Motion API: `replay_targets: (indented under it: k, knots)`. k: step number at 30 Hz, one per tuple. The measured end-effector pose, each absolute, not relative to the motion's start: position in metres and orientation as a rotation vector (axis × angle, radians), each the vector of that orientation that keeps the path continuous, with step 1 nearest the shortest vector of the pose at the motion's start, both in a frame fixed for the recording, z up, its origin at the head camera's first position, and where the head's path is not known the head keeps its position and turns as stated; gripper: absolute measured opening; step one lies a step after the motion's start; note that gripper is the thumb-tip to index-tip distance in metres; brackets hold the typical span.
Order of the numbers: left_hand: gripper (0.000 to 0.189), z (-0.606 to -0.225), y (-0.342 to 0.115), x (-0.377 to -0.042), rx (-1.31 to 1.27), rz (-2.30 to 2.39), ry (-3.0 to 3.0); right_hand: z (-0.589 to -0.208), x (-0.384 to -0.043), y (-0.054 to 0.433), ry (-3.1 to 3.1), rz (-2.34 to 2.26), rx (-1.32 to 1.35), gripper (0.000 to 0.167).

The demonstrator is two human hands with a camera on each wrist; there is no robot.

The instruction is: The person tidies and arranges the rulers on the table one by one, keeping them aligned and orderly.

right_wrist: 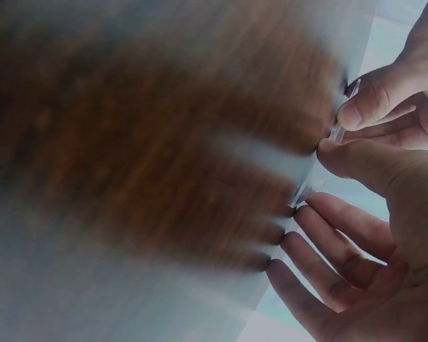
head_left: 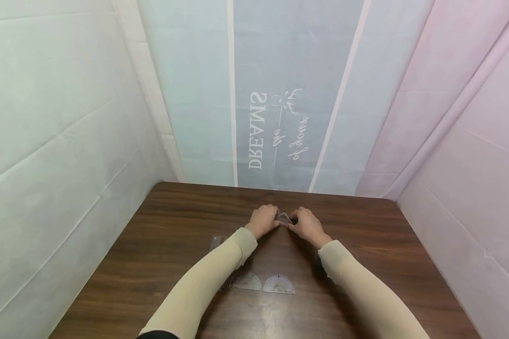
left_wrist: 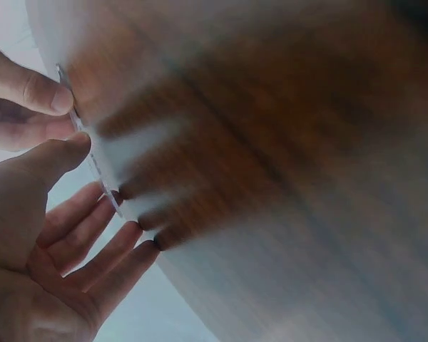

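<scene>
Near the far side of the brown table, both hands meet at a small clear triangle set square (head_left: 284,218). My left hand (head_left: 264,220) pinches its left end between thumb and fingers, and my right hand (head_left: 307,226) pinches the right end. Seen edge-on in the left wrist view, the set square (left_wrist: 98,167) is a thin strip standing tilted close over the tabletop. The right wrist view shows both thumbs on its near face, with the right hand's other fingertips (right_wrist: 289,239) right at the table surface.
Two clear half-round protractors, a left one (head_left: 246,281) and a right one (head_left: 279,284), lie side by side on the table (head_left: 365,282) between the forearms. A clear flat strip (head_left: 215,242) shows partly behind the left sleeve. A printed curtain (head_left: 271,56) hangs beyond the far edge.
</scene>
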State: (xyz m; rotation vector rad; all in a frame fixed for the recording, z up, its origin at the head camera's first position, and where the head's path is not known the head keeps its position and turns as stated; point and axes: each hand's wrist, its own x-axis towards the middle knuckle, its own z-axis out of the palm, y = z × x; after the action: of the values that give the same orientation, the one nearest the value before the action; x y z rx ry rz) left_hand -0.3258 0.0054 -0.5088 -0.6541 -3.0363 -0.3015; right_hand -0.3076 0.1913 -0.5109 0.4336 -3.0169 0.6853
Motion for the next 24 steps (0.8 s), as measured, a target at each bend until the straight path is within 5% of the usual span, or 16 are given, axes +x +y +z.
replay_targets:
  k: [24]
  knots:
    - [0.033, -0.492, -0.009, -0.31, -0.624, -0.277, -2.959, -0.504, -0.296, 0.187, -3.006, 0.876, 0.46, 0.034]
